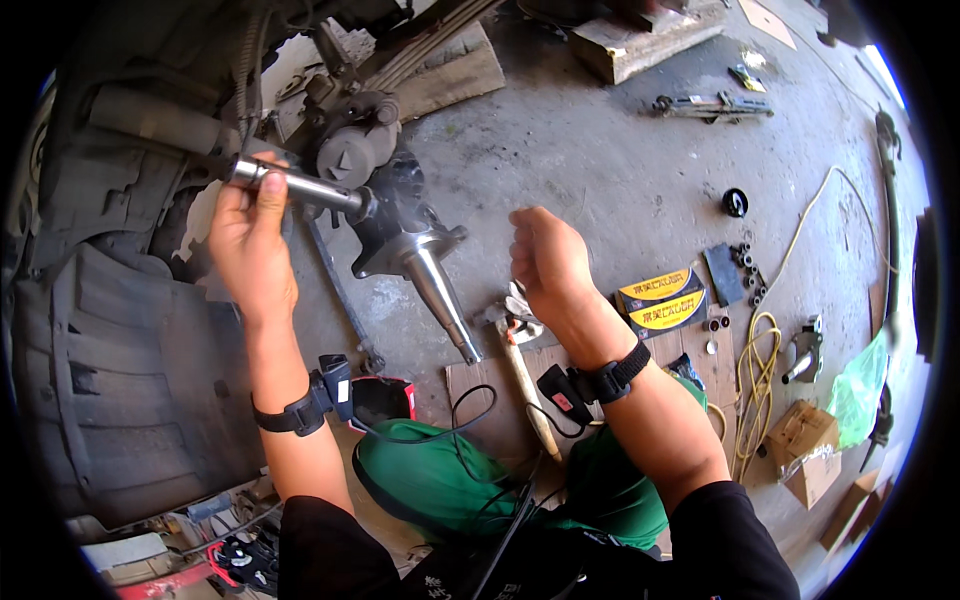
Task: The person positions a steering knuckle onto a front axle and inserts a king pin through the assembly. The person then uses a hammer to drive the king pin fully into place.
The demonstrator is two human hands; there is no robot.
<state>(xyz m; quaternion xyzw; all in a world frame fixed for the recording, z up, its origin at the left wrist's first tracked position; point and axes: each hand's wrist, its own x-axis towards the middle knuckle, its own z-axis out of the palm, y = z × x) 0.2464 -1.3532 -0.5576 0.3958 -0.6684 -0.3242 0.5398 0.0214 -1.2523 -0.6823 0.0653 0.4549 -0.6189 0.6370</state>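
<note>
My left hand (250, 220) grips a shiny steel cylindrical pin (310, 188), thumb on top near its left end. The pin's right end meets the upper part of a black steering knuckle (395, 225). The knuckle's bright stepped spindle (435, 300) points down toward my knees. My right hand (550, 260) is just right of the knuckle, apart from it, with its fingers curled; anything inside them is hidden. Below that hand a hammer with a pale handle (525, 400) lies near some gloves or rags.
A vehicle's underside and wheel-well liner (140, 380) fill the left. Wooden blocks (640, 45) lie at the back. Right of me are yellow boxes (660, 305), small round parts (745, 260), coiled yellow hose (755, 380) and cardboard boxes (805, 450). A red-rimmed container (395, 398) sits by my knees.
</note>
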